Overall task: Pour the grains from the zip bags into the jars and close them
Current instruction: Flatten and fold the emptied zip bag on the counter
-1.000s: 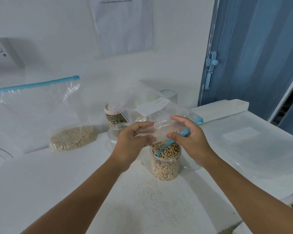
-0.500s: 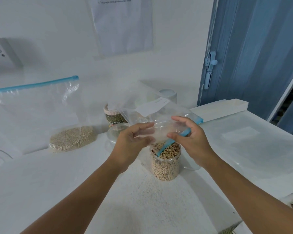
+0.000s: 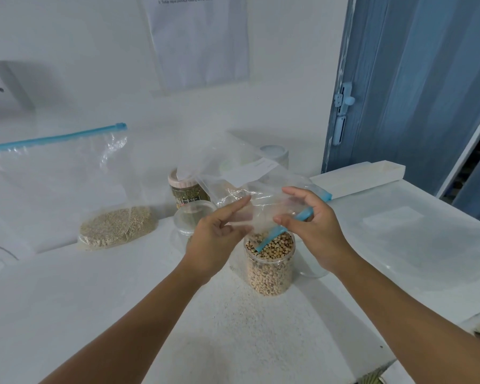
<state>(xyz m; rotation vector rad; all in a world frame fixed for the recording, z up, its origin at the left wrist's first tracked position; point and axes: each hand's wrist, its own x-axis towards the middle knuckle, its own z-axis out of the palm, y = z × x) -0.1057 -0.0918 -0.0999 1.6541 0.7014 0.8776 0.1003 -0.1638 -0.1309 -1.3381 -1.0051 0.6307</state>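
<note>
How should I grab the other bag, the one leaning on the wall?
Pinch the zip bag just under its blue zip strip, coming from the front. It leans upright against the wall with the grains heaped at the bottom, so lifting by the top probably keeps them settled.

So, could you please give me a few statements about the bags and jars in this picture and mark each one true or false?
1. The jar of beans has no lid on. True.
2. The right hand pinches the clear zip bag over that jar. True.
3. The second zip bag, leaning on the wall, is empty. False: pale grain sits in its bottom.
4. The jar with the pink lid stands in front of the bean jar. False: it stands behind it, to the left.
</note>
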